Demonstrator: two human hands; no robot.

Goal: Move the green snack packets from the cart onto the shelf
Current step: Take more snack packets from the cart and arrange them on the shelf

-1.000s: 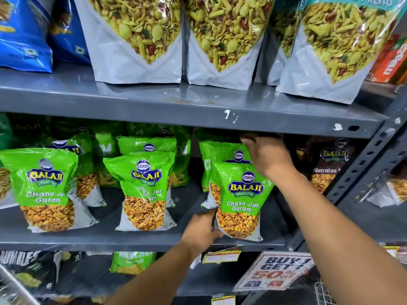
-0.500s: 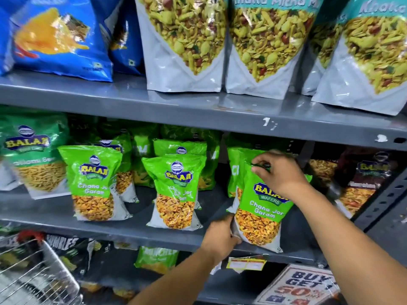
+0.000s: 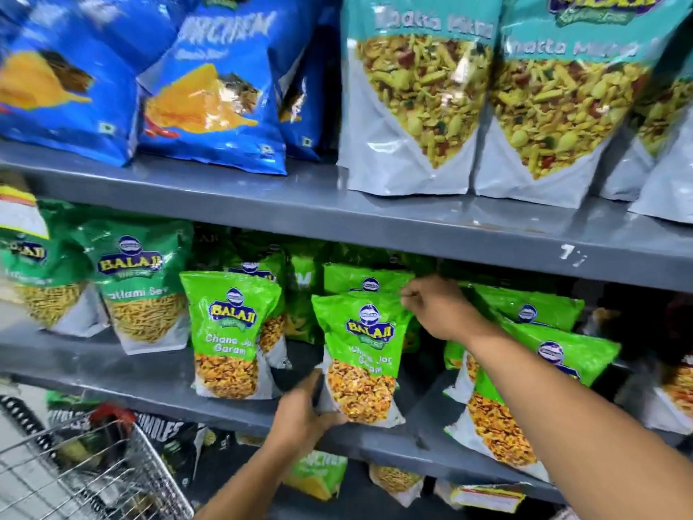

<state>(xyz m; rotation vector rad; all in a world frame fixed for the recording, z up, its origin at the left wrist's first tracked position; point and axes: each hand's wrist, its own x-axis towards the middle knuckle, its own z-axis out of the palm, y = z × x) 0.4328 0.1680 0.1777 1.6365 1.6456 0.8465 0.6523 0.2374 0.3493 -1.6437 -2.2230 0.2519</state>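
On the middle shelf [image 3: 157, 384], a grey metal board, both hands are on one green snack packet [image 3: 362, 354] that stands upright near the front edge. The left hand [image 3: 303, 410] cups the packet's lower left corner from below and the side, fingers curled around the white base. The right hand [image 3: 437, 307] pinches the packet's upper right corner, with the forearm reaching in from the lower right. The packet reads "Chana Jor Garam" under a Balaji logo, with a clear window of yellow-orange snack in its lower half.

Just to its left stands a second green packet [image 3: 230, 332] of the same kind, apart from the held one. Behind the held packet another green one [image 3: 369, 281] shows its top. To the right, partly behind the right forearm, two more green packets [image 3: 525, 373] lean tilted towards the right. Further left on the same shelf sit darker green sev packets [image 3: 140, 287].

The upper shelf [image 3: 375, 215] carries blue chip bags [image 3: 213, 88] on the left and teal-and-white mixture pouches [image 3: 416, 95] on the right. At the bottom left corner the wire cart [image 3: 93, 478] stands below the shelf edge; what lies in it is too blurred to tell. Below the middle shelf, further packets [image 3: 318, 474] sit in shadow.
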